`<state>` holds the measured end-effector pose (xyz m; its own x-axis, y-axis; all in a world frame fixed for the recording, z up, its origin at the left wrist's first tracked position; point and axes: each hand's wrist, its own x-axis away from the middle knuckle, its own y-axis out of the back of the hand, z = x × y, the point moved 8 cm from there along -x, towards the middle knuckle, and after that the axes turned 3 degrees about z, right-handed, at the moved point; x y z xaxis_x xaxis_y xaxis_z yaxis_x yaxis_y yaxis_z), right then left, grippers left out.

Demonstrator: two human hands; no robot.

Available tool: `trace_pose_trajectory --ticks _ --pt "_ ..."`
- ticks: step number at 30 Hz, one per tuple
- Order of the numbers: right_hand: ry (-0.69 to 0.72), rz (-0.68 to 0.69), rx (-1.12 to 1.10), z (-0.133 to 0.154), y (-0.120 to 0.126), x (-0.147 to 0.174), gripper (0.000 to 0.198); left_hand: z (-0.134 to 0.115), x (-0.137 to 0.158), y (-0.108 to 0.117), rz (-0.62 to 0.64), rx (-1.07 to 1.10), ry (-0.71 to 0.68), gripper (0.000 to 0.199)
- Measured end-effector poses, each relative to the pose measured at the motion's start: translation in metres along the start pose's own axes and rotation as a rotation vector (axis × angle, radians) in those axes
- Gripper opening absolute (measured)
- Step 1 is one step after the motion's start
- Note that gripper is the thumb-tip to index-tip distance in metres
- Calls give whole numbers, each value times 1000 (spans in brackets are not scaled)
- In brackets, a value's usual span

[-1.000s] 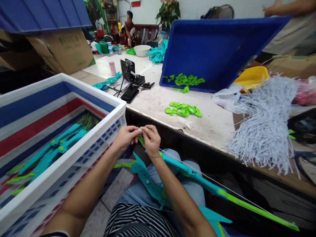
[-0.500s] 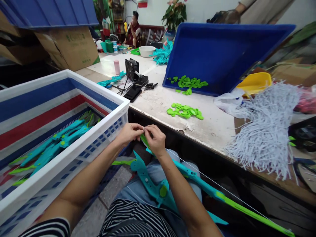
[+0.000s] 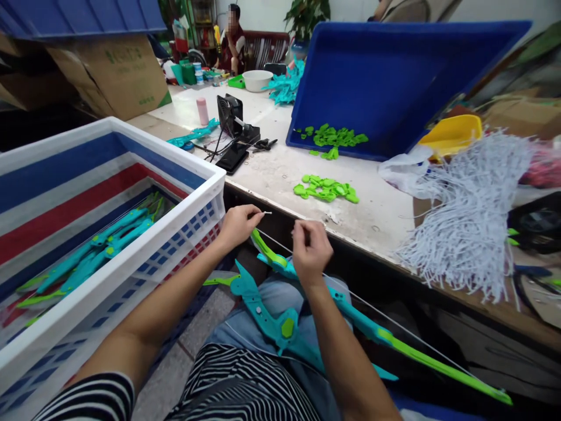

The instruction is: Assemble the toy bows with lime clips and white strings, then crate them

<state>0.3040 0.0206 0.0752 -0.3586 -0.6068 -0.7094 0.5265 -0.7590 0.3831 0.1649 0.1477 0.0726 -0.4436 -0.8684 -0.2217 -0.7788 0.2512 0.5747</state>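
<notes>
My left hand is closed in a pinch above the edge of the crate, and a short end of white string sticks out from its fingertips. To its right my right hand is curled with fingers together; whether anything is in it is hidden. Below both hands a teal-and-green toy bow slants across my knees, a white bowstring running along it. A second teal toy piece with a green knob lies on my lap, partly behind my right forearm.
On my left stands a white crate holding several teal-and-green toy pieces. The worktable bears loose green parts, a small fan, a tilted blue bin and a heap of white strings. A person sits far back.
My hands have parted: the right moved right and down from the bow's green tip, the left rose slightly with the string end now showing. The green tip is uncovered.
</notes>
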Motion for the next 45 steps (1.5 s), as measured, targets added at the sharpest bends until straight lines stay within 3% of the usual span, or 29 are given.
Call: trace_pose_trajectory --ticks 3,6,8,11,14,18,21,24,28,30,32,34,36,38,42,45 --pt "70 213 56 -6 21 39 14 3 -11 -11 38 165 4 13" --pt "50 462 247 -45 27 85 23 3 -4 -20 52 276 -1 17" --pt "4 533 362 -76 31 108 35 3 17 -13 -37 296 -15 18" --pt "-39 566 403 -104 34 124 42 19 77 8 -215 234 37 18" --pt "-60 561 380 -113 33 122 42 63 154 12 -187 102 269 19" --pt "-79 538 342 -109 30 108 40 132 253 -21 134 106 755 34" --pt "-77 473 296 -87 21 100 32 146 282 -42 182 163 905 43" --pt "18 532 114 -42 -16 102 25 144 275 -58 166 166 928 37" --pt "182 740 -49 22 -96 121 18 142 266 -71 142 225 958 25" --pt "243 866 -28 43 -135 134 31 141 266 -67 94 293 962 24" --pt "244 1007 39 50 -167 146 45 139 268 -59 15 532 1009 23" --pt "157 1118 72 41 -185 151 49 133 265 -48 -91 891 1060 24" --pt "-4 1164 -26 25 -186 149 51 123 253 -30 -166 1152 1037 25" --pt "-182 1135 -276 8 -174 139 52 112 233 -10 -179 1232 942 25" --pt "-556 1044 -787 -19 -143 130 54 90 189 11 -82 1133 741 37" --pt "-762 1023 -892 -29 -128 142 55 81 157 17 -75 997 625 41"
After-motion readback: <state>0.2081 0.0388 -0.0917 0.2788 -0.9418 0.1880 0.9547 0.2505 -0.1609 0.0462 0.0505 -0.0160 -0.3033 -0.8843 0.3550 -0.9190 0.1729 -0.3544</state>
